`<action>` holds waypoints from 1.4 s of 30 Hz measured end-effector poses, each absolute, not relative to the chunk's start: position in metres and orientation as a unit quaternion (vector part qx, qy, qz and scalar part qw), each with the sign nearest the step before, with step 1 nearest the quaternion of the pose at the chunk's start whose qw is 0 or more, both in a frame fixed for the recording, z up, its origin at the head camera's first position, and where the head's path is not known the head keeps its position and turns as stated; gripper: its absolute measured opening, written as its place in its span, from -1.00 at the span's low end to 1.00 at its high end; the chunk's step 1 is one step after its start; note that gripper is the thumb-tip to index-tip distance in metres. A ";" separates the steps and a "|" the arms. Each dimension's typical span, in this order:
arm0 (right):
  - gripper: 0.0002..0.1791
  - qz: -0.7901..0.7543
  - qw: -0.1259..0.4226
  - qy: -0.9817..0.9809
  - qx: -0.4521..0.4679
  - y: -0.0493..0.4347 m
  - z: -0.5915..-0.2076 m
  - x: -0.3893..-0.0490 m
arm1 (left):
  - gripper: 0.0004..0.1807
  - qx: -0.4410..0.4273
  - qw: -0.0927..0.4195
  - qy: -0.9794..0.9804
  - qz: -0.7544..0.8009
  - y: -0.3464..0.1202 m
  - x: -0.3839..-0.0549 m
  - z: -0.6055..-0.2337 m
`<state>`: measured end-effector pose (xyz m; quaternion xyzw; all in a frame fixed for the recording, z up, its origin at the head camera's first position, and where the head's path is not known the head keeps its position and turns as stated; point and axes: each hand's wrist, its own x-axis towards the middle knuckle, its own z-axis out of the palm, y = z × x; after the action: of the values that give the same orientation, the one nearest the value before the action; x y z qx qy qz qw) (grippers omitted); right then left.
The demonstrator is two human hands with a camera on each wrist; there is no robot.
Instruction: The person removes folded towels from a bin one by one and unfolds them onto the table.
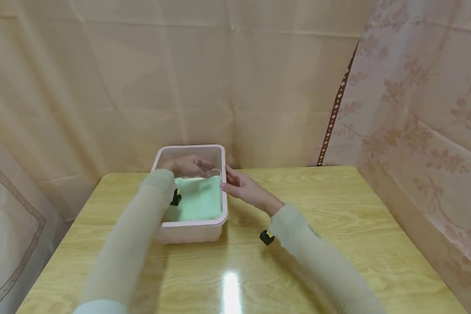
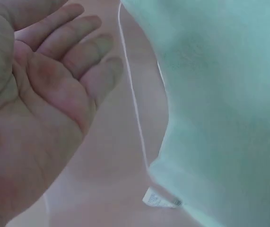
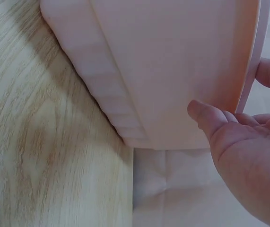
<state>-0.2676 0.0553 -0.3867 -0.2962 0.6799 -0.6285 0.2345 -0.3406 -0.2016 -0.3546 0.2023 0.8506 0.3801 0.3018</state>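
Note:
A pale pink plastic bin (image 1: 190, 233) stands on the table, left of its middle. Inside lies a folded light green cloth (image 1: 200, 200) with a smooth, soft surface. In the left wrist view a thin white cord (image 2: 134, 94) and a small white label (image 2: 158, 198) show along the edge of the cloth. My left hand (image 1: 190, 166) is inside the bin near its far wall, fingers loosely bent with nothing in them, beside the cloth. My right hand (image 1: 249, 189) holds the bin's right side, thumb over the rim (image 3: 250, 61) and fingers against the outer wall.
The wooden table (image 1: 318, 196) reaches back to a beige curtain (image 1: 274, 100), close behind the bin. A patterned pink curtain (image 1: 424, 122) hangs along the right side. A small black device (image 1: 267, 237) sits at my right wrist.

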 end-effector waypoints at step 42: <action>-0.18 -0.651 0.264 0.672 -0.234 0.057 -0.391 -0.251 | -0.87 0.124 0.467 0.772 0.413 -0.195 -0.382 -0.397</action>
<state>-0.2507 0.0569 -0.3911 -0.2342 0.6719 -0.6510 0.2645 -0.3824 -0.1946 -0.3973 0.1237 0.7723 0.4130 0.4665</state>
